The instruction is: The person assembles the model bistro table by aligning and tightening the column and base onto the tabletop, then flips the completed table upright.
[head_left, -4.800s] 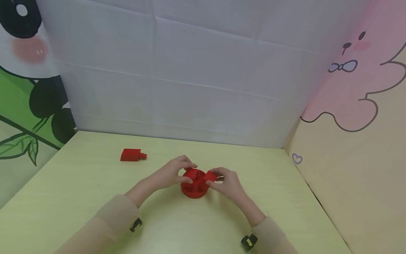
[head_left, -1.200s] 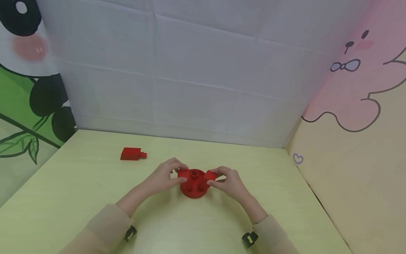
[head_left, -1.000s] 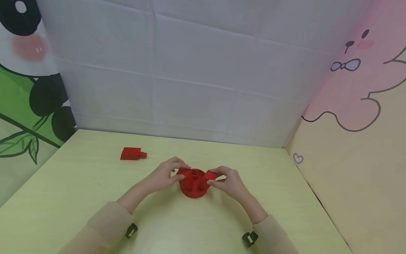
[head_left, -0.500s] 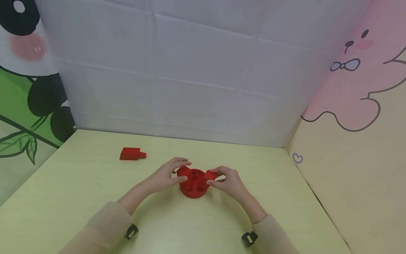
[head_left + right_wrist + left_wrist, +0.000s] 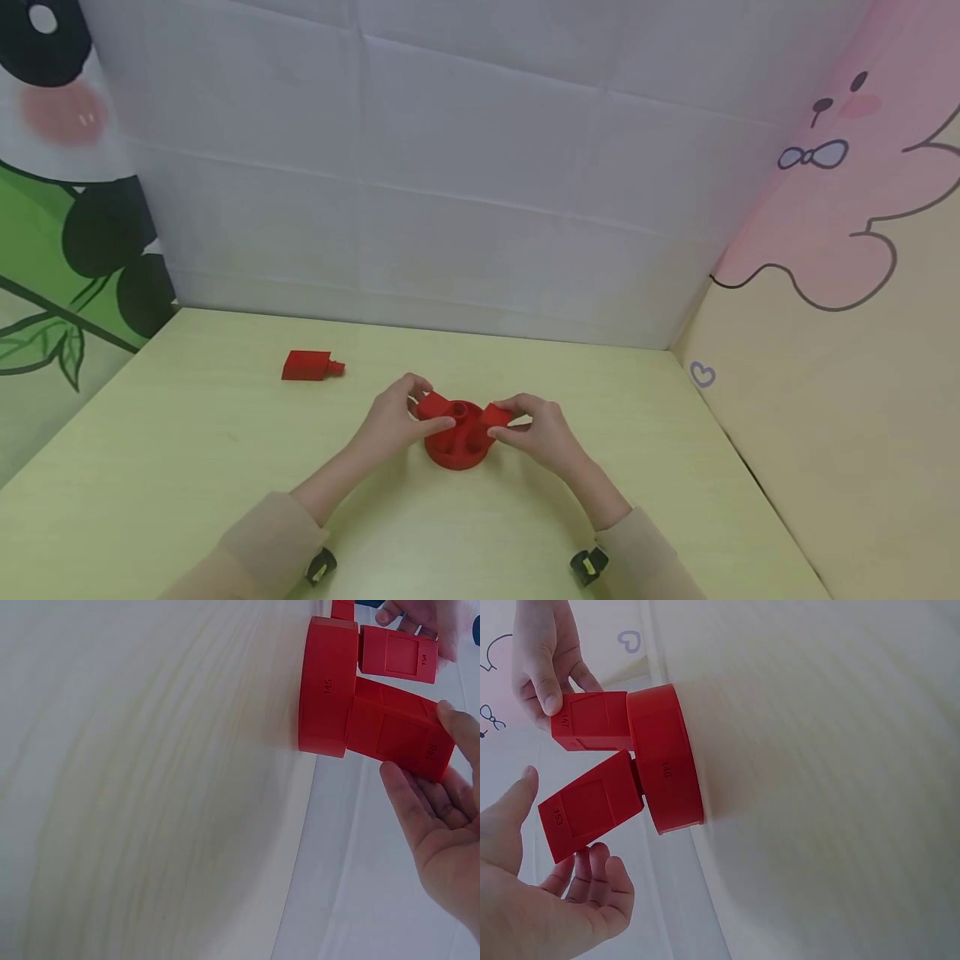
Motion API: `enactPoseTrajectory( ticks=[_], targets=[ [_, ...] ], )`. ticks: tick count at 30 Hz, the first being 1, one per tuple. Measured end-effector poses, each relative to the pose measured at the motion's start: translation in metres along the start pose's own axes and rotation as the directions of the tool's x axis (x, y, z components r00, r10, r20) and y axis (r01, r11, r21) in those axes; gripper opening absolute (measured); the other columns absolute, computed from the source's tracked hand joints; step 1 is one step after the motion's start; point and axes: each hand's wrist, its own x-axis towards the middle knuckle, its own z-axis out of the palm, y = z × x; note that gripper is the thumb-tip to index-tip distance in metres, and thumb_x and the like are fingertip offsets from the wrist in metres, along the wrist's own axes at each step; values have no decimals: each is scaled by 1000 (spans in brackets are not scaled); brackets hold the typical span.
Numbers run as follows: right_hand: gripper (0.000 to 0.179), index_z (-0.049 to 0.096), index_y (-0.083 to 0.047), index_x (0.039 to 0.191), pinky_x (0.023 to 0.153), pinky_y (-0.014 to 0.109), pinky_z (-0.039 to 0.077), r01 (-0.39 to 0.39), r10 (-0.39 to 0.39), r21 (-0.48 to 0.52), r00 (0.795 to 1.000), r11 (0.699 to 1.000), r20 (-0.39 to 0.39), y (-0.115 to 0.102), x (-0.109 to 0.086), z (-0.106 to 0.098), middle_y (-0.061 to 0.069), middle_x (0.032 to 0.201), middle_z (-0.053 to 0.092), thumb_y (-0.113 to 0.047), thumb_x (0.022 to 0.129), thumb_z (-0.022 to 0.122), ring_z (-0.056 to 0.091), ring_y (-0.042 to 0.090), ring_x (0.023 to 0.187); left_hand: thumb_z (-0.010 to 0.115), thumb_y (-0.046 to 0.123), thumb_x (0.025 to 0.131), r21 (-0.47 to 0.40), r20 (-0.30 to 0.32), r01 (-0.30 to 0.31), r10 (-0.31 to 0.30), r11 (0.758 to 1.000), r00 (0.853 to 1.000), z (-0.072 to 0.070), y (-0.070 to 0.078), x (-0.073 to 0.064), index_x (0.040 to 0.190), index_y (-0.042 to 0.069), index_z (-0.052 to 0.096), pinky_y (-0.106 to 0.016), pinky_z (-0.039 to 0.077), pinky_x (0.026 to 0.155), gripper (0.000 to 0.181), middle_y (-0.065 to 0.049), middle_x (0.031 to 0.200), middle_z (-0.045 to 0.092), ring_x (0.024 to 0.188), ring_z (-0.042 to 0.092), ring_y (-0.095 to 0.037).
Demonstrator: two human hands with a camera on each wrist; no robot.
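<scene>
A round red base [image 5: 457, 458] with a central tube [image 5: 460, 409] stands on the table. My left hand [image 5: 390, 427] is at its left side, around a tilted red block [image 5: 432, 406]. In the left wrist view this block [image 5: 591, 804] leans on the base's top, with a narrow neck at the joint. The fingertips [image 5: 592, 855] are right at its lower edge, and the thumb stands apart from it. My right hand [image 5: 546, 432] pinches a second red block [image 5: 497, 415] between thumb and fingers. Its inner end meets the base [image 5: 328, 690] in the right wrist view.
Another red block [image 5: 306, 365] with a stepped peg lies on its side at the back left of the pale table [image 5: 420, 542]. A white cloth backdrop [image 5: 450, 208] rises behind the table. Printed cartoon panels border both sides.
The left block has gone from over the base's middle to its left side and tilted there. My left fingers and thumb have shifted around it. The right hand has hardly moved.
</scene>
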Motion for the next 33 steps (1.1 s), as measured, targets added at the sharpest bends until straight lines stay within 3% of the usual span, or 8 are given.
enactPoseTrajectory(
  ticks=[8, 12, 17, 23, 26, 28, 33],
  targets=[
    [38, 62, -11, 106, 69, 21, 51, 11, -11, 9, 1000, 1000, -5, 1, 0, 0, -2, 97, 63, -26, 73, 73, 61, 13, 88, 75, 31, 69, 10, 11, -55, 55, 998, 998, -2, -1, 3, 104, 16, 53, -25, 46, 60, 44, 3, 89, 57, 81, 53, -15],
    [39, 62, -10, 105, 69, 20, 51, 1, -1, 15, 1000, 1000, -6, 0, 0, 0, -2, 97, 63, -27, 72, 73, 60, 12, 88, 74, 28, 71, 25, 37, -137, 136, 990, 990, -4, -3, 6, 108, 15, 57, -24, 46, 60, 42, 4, 91, 58, 80, 54, -13],
    [39, 62, -11, 106, 69, 20, 51, -9, 9, 5, 1000, 1000, -1, 0, 0, -1, -3, 97, 63, -27, 72, 73, 59, 12, 88, 70, 23, 76, 35, 99, -261, 256, 965, 962, -8, -5, 9, 112, 14, 58, -24, 48, 64, 39, 2, 98, 58, 84, 55, -13],
    [40, 62, -12, 107, 69, 20, 51, -9, 9, -10, 1000, 1000, 2, 1, 0, -2, -3, 97, 62, -30, 73, 72, 59, 12, 88, 63, 20, 83, 11, 212, -349, 339, 937, 916, -10, -10, 16, 117, 17, 56, -24, 48, 69, 35, 4, 103, 56, 91, 53, -13],
    [41, 62, -12, 107, 69, 20, 51, -6, 6, -14, 1000, 1000, 3, 1, 0, -2, -3, 97, 62, -31, 72, 72, 59, 12, 88, 59, 16, 85, -15, 270, -373, 363, 928, 892, -10, -12, 21, 119, 18, 55, -25, 47, 72, 34, 4, 107, 56, 97, 52, -13],
    [41, 62, -12, 107, 69, 20, 51, -6, 6, -12, 1000, 1000, 5, 1, 0, -2, -2, 97, 62, -33, 72, 72, 60, 13, 88, 58, 13, 86, -33, 295, -367, 360, 930, 885, -10, -13, 23, 120, 18, 54, -27, 47, 75, 34, 4, 110, 55, 100, 51, -14],
    [42, 61, -13, 107, 69, 20, 51, -8, 8, -5, 1000, 1000, 9, 1, 0, -2, -3, 97, 62, -34, 72, 71, 60, 13, 88, 56, 15, 87, -23, 301, -334, 325, 942, 897, -10, -11, 21, 122, 20, 52, -39, 45, 84, 36, 3, 115, 54, 107, 50, -18]
  ],
)
